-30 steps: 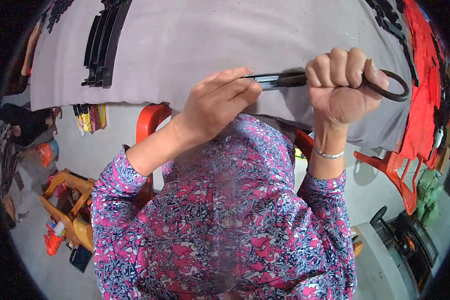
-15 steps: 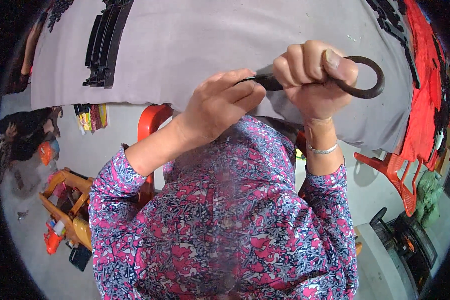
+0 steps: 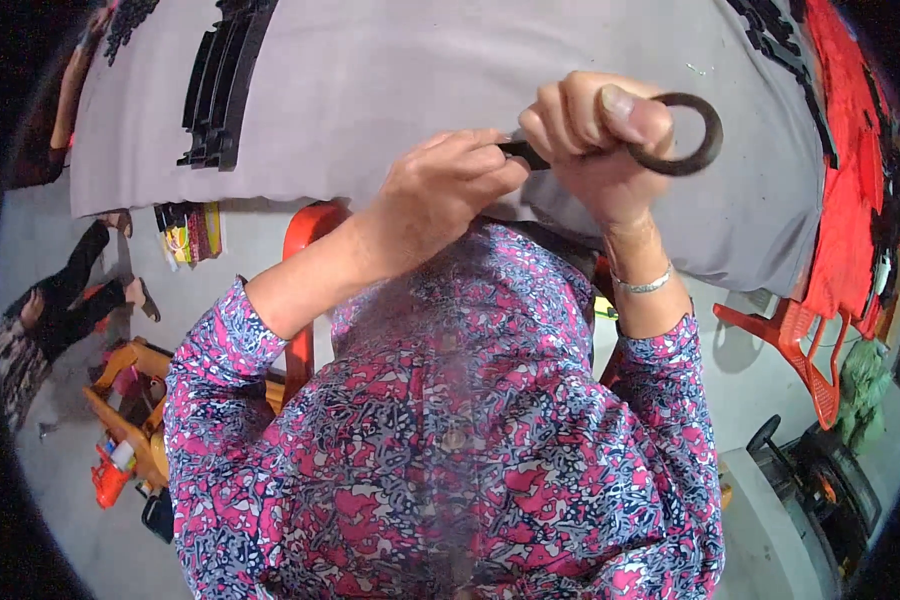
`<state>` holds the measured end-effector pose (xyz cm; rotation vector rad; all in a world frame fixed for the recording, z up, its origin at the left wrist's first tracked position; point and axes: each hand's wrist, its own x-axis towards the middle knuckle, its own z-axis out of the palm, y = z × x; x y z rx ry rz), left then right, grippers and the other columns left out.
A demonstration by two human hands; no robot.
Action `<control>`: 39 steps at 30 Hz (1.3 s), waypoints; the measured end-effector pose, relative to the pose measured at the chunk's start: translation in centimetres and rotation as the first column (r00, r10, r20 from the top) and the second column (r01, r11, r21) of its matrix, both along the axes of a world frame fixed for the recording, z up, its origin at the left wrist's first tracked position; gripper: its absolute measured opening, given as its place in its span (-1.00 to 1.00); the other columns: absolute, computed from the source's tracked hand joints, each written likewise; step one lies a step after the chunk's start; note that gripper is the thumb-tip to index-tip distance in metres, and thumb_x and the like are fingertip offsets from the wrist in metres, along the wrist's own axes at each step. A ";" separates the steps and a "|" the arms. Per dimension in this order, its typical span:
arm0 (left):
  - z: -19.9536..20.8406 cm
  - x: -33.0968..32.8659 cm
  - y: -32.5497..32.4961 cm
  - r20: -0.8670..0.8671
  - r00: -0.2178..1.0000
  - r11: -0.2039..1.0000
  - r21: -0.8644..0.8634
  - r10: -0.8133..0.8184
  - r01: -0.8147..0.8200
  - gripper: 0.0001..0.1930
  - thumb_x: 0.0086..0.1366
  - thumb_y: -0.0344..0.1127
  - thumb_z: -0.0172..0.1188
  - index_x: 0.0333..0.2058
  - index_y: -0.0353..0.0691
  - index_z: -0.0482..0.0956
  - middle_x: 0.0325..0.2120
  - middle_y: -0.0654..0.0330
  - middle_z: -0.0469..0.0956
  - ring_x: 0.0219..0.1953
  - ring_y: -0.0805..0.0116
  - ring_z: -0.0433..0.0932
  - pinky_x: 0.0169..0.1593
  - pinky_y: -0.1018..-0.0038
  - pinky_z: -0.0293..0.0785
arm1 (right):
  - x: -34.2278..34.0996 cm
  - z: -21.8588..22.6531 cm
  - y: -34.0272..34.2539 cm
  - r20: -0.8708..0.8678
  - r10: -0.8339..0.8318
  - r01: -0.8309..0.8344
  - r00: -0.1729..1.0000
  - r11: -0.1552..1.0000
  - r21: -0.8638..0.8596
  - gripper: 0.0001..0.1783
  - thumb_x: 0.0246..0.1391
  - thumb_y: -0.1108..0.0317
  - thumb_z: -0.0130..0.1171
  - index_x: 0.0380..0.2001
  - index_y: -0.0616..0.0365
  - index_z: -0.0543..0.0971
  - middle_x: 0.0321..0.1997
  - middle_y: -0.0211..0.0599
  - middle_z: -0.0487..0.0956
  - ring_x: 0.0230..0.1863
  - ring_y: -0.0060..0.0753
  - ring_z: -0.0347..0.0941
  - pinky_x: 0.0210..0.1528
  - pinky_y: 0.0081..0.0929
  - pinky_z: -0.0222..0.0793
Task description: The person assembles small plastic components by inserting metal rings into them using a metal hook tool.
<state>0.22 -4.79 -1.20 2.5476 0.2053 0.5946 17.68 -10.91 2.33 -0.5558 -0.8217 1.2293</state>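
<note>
One grey-covered table (image 3: 370, 90) fills the view from 10 to 2 o'clock. Next in size is a pink, navy and white patterned shirt (image 3: 450, 440), worn by the person and spreading around 6 o'clock. Another person (image 3: 45, 310), partly seen, is at 9 o'clock, near the dark edge of the view. A red cloth (image 3: 840, 200) hangs at 2 o'clock, just above a red plastic chair (image 3: 800, 335) at 3 o'clock. Toward 8 o'clock stands a wooden chair (image 3: 135, 400); black plastic strips (image 3: 222, 95) lie together on the table between 10 and 11 o'clock.

Close to the table's front edge, the left hand (image 3: 450, 185) is at 12 o'clock, thumb and fingers pressed together around one end of a dark piece (image 3: 532, 154). The right hand (image 3: 600, 145), toward 1 o'clock, is a tight fist gripping a dark ring (image 3: 713, 137), which juts out past the thumb toward 2 o'clock. The dark piece bridges the small gap between the hands; whether it joins the ring inside the fist cannot be told. Smallest, a silver bracelet (image 3: 647, 285) circles the right wrist at 3 o'clock.
</note>
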 end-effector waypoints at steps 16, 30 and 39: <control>0.6 2.0 -0.4 0.083 0.996 0.966 0.258 0.014 -0.035 -0.74 0.12 -0.36 0.16 -0.16 -0.05 0.52 -0.25 0.31 0.57 -0.01 0.23 0.53 0.00 0.26 0.45 | 5.3 -1.0 -1.7 -0.257 -0.010 0.016 0.966 1.000 0.019 -0.40 0.19 -0.21 -0.10 -0.73 -0.07 0.10 -0.75 -0.63 -0.02 -0.67 -0.63 -0.21 -0.65 -0.55 -0.27; -0.3 2.5 -1.9 0.013 0.998 0.980 0.193 0.054 -0.055 -0.59 0.15 -0.34 0.12 0.03 -0.06 0.46 -0.05 0.27 0.50 0.05 0.15 0.48 -0.02 0.23 0.48 | 4.6 -0.7 -1.3 -0.225 0.005 0.007 0.974 0.999 0.051 -0.48 0.22 -0.01 -0.17 -0.76 -0.04 0.09 -0.76 -0.59 -0.01 -0.70 -0.61 -0.22 -0.67 -0.53 -0.25; -0.2 2.5 -1.8 0.007 0.999 0.987 0.156 0.032 -0.033 -0.58 0.15 -0.36 0.11 0.03 -0.04 0.47 -0.10 0.26 0.47 0.06 0.11 0.47 0.00 0.21 0.47 | 2.8 1.0 -1.2 -0.049 -0.035 0.032 0.998 0.998 -0.054 -0.50 0.16 0.09 -0.08 -0.78 0.03 0.11 -0.74 -0.56 0.01 -0.69 -0.59 -0.14 -0.62 -0.50 -0.17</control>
